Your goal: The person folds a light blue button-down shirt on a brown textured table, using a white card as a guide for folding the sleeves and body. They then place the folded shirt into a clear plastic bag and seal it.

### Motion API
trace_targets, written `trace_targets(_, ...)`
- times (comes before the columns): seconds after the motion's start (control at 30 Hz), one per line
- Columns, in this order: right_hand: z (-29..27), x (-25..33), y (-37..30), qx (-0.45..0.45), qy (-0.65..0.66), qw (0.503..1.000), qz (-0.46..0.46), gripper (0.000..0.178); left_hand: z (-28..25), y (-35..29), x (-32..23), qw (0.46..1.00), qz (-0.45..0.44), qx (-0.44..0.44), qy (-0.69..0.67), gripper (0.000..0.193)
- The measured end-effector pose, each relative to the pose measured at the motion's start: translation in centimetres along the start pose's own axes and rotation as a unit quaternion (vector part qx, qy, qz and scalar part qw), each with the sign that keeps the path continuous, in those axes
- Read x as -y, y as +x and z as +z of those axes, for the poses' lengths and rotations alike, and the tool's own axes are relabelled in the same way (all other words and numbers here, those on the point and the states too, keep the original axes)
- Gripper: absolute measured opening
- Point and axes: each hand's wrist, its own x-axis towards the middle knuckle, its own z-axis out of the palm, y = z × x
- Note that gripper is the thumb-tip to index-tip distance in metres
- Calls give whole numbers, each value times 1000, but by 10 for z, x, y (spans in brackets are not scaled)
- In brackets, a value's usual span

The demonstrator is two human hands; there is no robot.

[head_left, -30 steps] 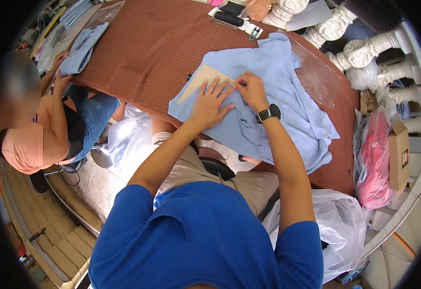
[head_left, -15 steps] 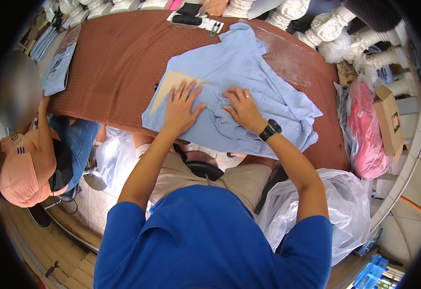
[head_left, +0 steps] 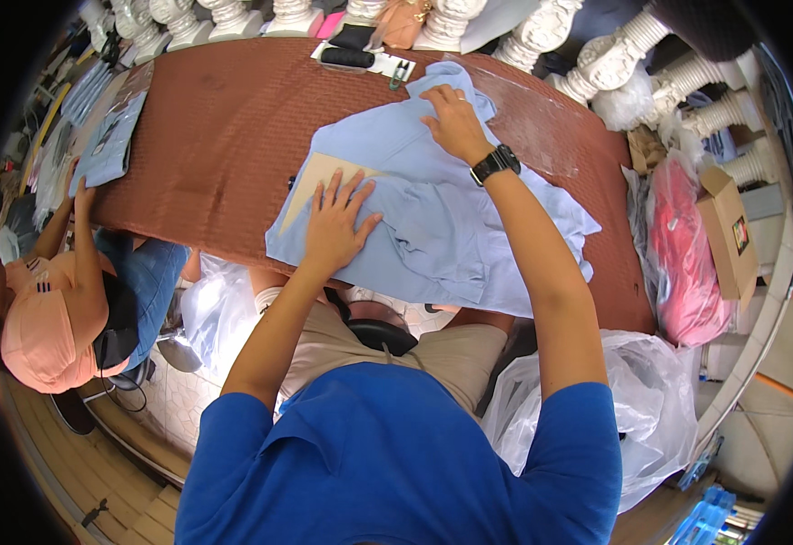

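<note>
A light blue shirt (head_left: 378,127) lies spread on the brown-covered table in front of me, partly folded over itself. A beige flat board (head_left: 310,186), likely cardboard, shows at its left side, partly covered by cloth. My left hand (head_left: 336,222) rests palm down on the board's edge and the cloth, fingers spread. My right hand (head_left: 455,123), with a black watch at the wrist, lies over the far end of the shirt. Its fingers are slightly bent, with the thumb apart from them.
The brown table cover (head_left: 206,127) stretches left. Beyond the shirt lie a black thread spool (head_left: 348,58) and small snips (head_left: 399,73). A clear plastic sheet (head_left: 541,113) lies at far right. White balusters (head_left: 455,20) line the back. At left, a co-worker (head_left: 56,309) handles packed blue garments (head_left: 110,136).
My right hand has moved from the shirt's middle to its far end. My left hand stays on the board and cloth. The co-worker has leaned, with hands now at the packed garment.
</note>
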Motion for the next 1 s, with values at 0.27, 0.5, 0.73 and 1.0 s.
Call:
trace_targets(0.27,58,-28,49,178,-196,963,-57,47,-2,2,-3,1000,-14,-2,-20,54)
trace_targets(0.5,51,-41,67,174,-259,945,-99,25,-3,-1,-1,998,-24,-14,-50,52)
trace_targets(0.73,54,-5,60,124,-108,981,-103,43,-5,-4,0,998,-32,-20,-53,51)
trace_targets(1.0,90,28,60,198,-11,980,10,56,-13,46,43,974,-101,36,-201,43)
